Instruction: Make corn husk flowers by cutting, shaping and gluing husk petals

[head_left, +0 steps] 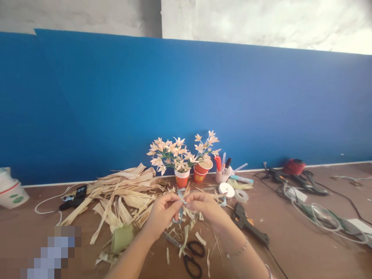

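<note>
Over the middle of the table, my left hand (163, 214) and my right hand (207, 209) meet fingertip to fingertip. Both pinch a thin pale blue strip (179, 217), part of which hangs in a loop below the left fingers; its material is too small to tell. Dried corn husks (128, 190) are heaped to the left of and behind my hands. Below them on the table lie black-handled scissors (193, 256), among husk scraps. A black glue gun (250, 226) rests to the right of my right wrist.
Behind stand red paper cups (181, 180) with pale husk flowers (174, 153), and a cup of pens (222, 176). Near them are a white roll (226, 190) and clear tape (241, 195). Cables (314, 221) lie right; a green roll (123, 238) and paper bucket (14, 195) left.
</note>
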### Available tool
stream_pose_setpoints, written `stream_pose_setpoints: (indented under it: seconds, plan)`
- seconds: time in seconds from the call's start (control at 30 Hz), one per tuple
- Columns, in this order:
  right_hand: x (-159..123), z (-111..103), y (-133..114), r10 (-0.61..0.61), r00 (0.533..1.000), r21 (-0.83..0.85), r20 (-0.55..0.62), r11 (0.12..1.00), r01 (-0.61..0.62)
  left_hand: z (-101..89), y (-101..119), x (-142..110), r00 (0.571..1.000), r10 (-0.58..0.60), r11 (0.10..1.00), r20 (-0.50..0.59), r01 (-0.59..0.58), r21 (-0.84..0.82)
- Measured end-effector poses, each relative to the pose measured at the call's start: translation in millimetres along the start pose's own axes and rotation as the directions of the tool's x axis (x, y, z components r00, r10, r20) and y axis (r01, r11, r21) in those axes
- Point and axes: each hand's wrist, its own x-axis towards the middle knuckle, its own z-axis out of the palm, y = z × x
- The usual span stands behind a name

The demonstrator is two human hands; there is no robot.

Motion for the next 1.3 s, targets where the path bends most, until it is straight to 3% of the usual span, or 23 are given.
stream_pose_setpoints:
  seconds: [0.2,0.3,0.37,0.47,0.53,0.67,0.73,0.83,0.9,0.97,1.03,1.1,1.17,1.23,1.3]
  plan:
    - [-1,0,2,0.094,0.985,0.163,0.144,0.980,-0.117,0.1,4,-2,0.999,0.044,0.999,-0.003,-0.044,-0.014]
    - [-1,0,3,0.085,0.981,0.175,0.176,0.978,-0.117,-0.7,7,-3,0.999,0.046,0.999,0.010,-0.047,0.023]
    - [-1,0,3,0.067,0.987,0.085,0.145,0.993,-0.080,-1.1,8,-3,0.999,0.043,0.998,0.003,-0.043,0.051]
    - [-2,4,1,-0.038,0.999,-0.188,-0.032,0.982,0.031,-1.1,8,-2,0.997,0.053,0.994,-0.049,-0.048,0.098]
    - [-4,9,-1,-0.217,0.968,-0.417,-0.122,0.897,0.148,-0.6,6,0,0.994,0.058,0.992,-0.091,-0.047,0.120]
    - [-7,20,-1,-0.553,0.832,-0.775,-0.044,0.545,0.321,1.1,1,3,0.989,0.050,0.991,-0.140,-0.032,0.132]
    - [-8,22,1,-0.605,0.796,-0.857,-0.028,0.424,0.293,1.4,-2,4,0.989,0.021,0.990,-0.145,0.000,0.142]
    - [-7,22,4,-0.633,0.773,-0.900,-0.042,0.360,0.245,0.3,-6,5,0.991,-0.021,0.986,-0.132,0.042,0.163]
    - [-6,20,4,-0.631,0.773,-0.887,-0.065,0.391,0.244,-1.2,-7,6,0.992,-0.016,0.984,-0.124,0.037,0.173]
    - [-4,17,2,-0.592,0.799,-0.827,-0.105,0.499,0.260,-2.9,-6,6,0.993,0.014,0.983,-0.119,0.009,0.185]
    - [-4,13,0,-0.489,0.860,-0.698,-0.147,0.667,0.259,-4.5,-3,5,0.993,0.045,0.980,-0.109,-0.023,0.199]
    - [-3,9,-3,-0.309,0.940,-0.508,-0.145,0.838,0.197,-5.7,-1,4,0.994,0.065,0.977,-0.088,-0.046,0.208]
    - [-3,4,-4,-0.108,0.992,-0.299,-0.058,0.950,0.086,-6.2,1,3,0.995,0.079,0.977,-0.053,-0.067,0.201]
    - [-2,-1,-4,0.022,0.998,-0.133,0.058,0.991,-0.014,-5.7,2,2,0.995,0.101,0.979,-0.008,-0.098,0.177]
    - [-2,-4,-3,0.063,0.988,-0.044,0.138,0.997,-0.057,-4.5,3,0,0.993,0.111,0.983,0.030,-0.115,0.145]
